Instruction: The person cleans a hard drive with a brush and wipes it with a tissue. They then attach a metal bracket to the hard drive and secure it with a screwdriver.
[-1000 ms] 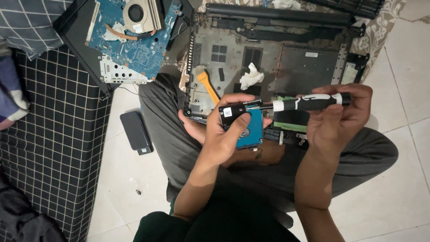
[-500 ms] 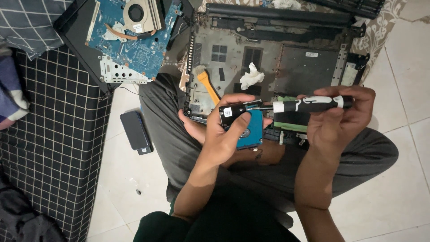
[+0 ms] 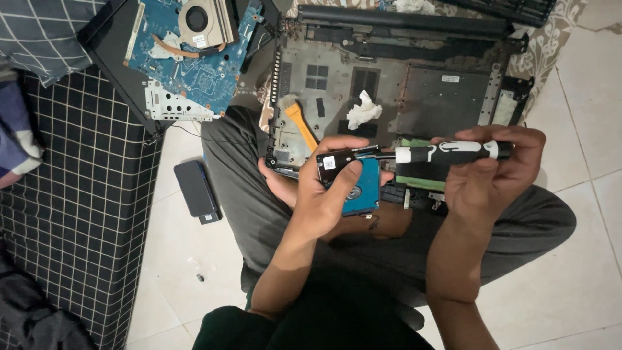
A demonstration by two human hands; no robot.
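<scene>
My left hand (image 3: 324, 188) grips the hard drive (image 3: 353, 185); my right hand (image 3: 492, 172) clenches the screwdriver (image 3: 447, 153), undoing a side screw, I judge. Next needs a steady tip.

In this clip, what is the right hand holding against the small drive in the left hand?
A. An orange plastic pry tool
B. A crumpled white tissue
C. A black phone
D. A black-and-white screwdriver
D: the right hand grips a black-and-white screwdriver held level, its tip at the edge of the blue-faced rectangular hard drive in the left hand; the orange plastic pry tool lies on the opened laptop base.
</scene>
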